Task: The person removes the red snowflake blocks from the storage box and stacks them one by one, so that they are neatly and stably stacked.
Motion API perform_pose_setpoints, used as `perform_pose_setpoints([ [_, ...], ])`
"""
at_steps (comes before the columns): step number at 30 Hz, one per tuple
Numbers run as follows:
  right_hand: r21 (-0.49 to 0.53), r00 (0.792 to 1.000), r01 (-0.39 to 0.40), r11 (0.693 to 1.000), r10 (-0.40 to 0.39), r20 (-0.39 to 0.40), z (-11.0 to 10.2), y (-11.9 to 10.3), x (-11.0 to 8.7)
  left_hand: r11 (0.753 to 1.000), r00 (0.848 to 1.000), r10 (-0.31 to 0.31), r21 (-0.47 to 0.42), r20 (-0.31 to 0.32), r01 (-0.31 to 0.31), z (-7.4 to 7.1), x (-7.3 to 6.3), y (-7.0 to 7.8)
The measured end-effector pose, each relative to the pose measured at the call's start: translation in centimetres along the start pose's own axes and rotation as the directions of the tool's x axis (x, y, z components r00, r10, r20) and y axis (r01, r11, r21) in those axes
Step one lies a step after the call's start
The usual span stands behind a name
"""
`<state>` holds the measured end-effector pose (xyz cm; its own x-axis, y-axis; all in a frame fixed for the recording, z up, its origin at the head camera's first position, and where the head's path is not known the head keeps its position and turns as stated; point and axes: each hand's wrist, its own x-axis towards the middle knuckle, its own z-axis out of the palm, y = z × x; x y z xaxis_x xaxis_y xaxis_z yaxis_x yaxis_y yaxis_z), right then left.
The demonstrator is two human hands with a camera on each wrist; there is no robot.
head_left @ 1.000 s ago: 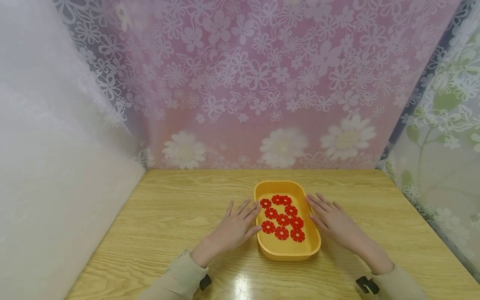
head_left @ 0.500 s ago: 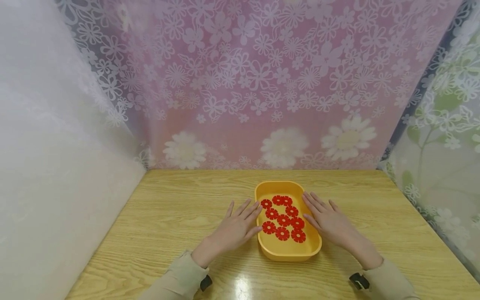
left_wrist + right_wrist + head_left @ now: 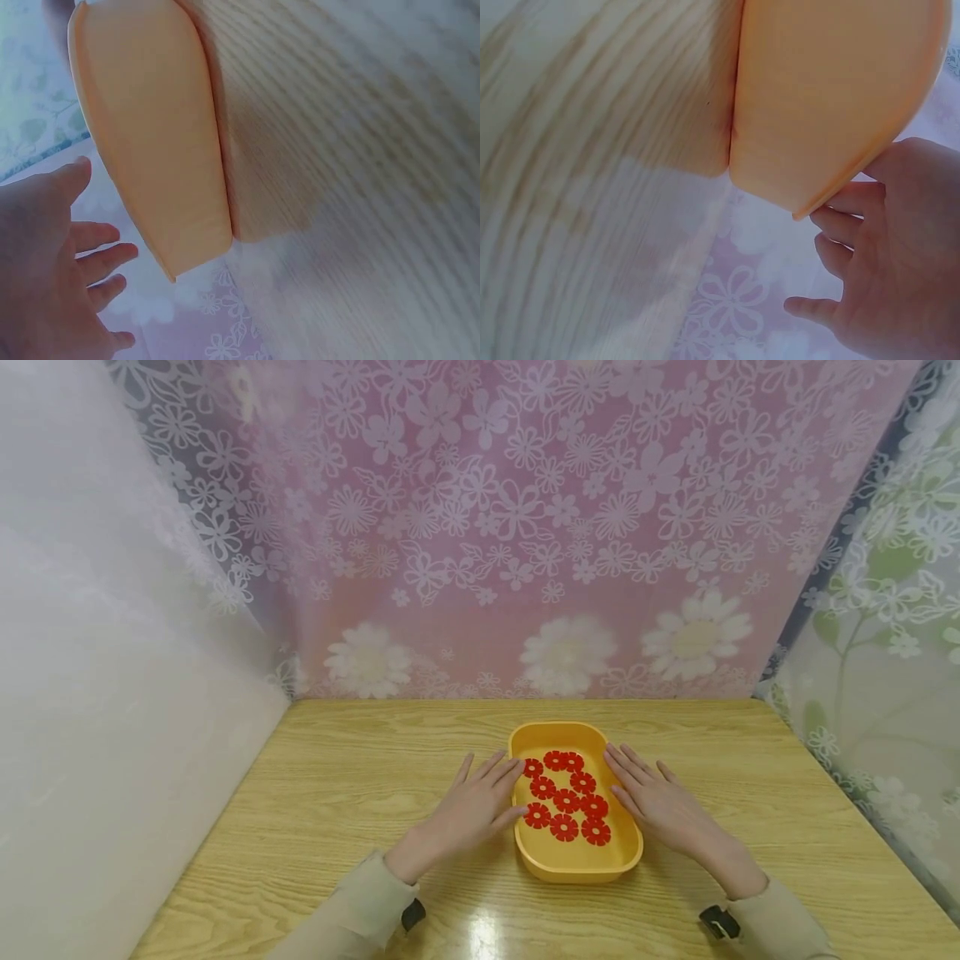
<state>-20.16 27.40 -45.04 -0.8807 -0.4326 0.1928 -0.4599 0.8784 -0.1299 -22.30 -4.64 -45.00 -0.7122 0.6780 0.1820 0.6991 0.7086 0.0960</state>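
Note:
A yellow plastic tray (image 3: 581, 871) with rounded corners stands on the table. Several red notched discs (image 3: 595, 807), flower-like with a hole in the middle, lie flat on its floor. My left hand (image 3: 476, 806) hovers by the tray's left rim, fingers spread and nearly straight, fingertips just over the edge. The left wrist view shows that hand (image 3: 45, 262) apart from the outer wall (image 3: 150, 135). On the opposite side my right hand (image 3: 663, 810) has extended fingers at the right rim. In the right wrist view its fingers (image 3: 840, 225) seem to touch the rim; the discs are hidden there.
The tray rests on a wood-grain table (image 3: 360, 760). A pink floral cloth (image 3: 480, 568) hangs along its back edge. White sheeting (image 3: 135, 652) closes the left side and a green floral sheet (image 3: 885, 693) the right. Dark wrist straps (image 3: 720, 922) show at the sleeves.
My right hand has shifted left, bringing its fingertips over the tray's right rim. The left hand has moved very slightly right. Tray and discs stay practically in place.

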Motion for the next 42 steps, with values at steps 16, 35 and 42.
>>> perform_pose_setpoints([
  [16, 0.009, 1.000, 0.001, 1.000, -0.001, -0.028, 0.0, 0.2, -0.5, 0.960, 0.994, 0.113, -0.258, -0.008, -0.111, 0.4, 6.2, 1.8],
  [35, 0.028, 1.000, -0.011, 1.000, 0.011, -0.005, -0.3, -0.1, -0.5, 0.913, 0.970, 0.168, -0.398, 0.177, -0.086, 1.9, 8.7, 2.5],
  [42, 0.031, 1.000, -0.006, 1.000, 0.006, -0.013, 0.0, -0.1, -0.6, 0.915, 0.935, 0.216, -0.394, 0.282, -0.093, 1.8, 8.9, 2.9],
])
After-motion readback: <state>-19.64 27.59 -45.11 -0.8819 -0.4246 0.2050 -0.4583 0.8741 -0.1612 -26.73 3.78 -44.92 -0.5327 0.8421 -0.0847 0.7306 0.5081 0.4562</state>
